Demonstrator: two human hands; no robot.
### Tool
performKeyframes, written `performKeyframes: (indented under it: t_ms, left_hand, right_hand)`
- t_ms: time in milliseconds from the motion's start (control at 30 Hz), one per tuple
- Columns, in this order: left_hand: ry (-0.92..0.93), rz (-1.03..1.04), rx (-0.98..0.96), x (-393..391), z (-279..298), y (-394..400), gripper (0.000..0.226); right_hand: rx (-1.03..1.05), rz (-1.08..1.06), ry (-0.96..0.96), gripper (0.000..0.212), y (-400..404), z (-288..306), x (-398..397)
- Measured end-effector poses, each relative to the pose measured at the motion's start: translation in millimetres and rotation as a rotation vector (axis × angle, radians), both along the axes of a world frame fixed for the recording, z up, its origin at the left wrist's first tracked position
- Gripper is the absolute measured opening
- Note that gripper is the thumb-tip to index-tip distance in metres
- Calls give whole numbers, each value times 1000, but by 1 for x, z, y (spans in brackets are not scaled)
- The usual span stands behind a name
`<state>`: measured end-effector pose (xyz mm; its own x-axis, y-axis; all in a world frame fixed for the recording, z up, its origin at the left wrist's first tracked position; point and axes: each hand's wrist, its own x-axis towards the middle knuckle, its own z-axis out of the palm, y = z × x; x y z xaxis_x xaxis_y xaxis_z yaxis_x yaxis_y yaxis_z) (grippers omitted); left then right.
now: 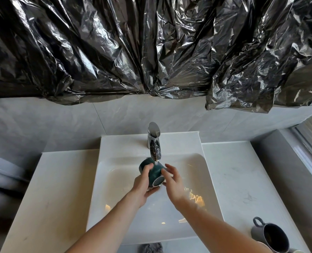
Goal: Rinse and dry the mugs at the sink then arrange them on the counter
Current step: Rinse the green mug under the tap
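Observation:
A dark green mug [156,171] lies tilted over the white sink basin [115,179], its base turned towards me, right under the chrome tap [154,141]. Water runs from the spout onto it. My left hand [142,185] grips the mug from the left and below, fingers curled round its body. My right hand [173,181] touches the mug's right side near the base with its fingers spread. A dark grey mug [272,238] with its handle up stands on the counter at the lower right.
White counter [233,172] lies on both sides of the sink. Crumpled black plastic sheeting [151,52] covers the wall above the grey tiles. A window frame [310,157] runs along the right. Something grey and fuzzy [150,248] shows at the bottom edge.

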<state>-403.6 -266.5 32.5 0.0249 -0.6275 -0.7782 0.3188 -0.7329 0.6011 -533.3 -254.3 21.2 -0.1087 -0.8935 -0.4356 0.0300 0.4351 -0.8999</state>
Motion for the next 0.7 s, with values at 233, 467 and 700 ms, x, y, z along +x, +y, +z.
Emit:
performKeyframes:
  t_ms: [233, 467, 700]
  left_hand:
    - [-320, -104, -59, -6, 2, 1, 94]
    - [-352, -245, -118, 0, 15, 3, 63]
    - [-448, -203, -193, 7, 14, -3, 27]
  right_hand:
    - [403, 89, -359, 48, 3, 13, 7]
    - [455, -62, -612, 44, -7, 22, 11]
    - [293, -85, -419, 39, -5, 6, 9]
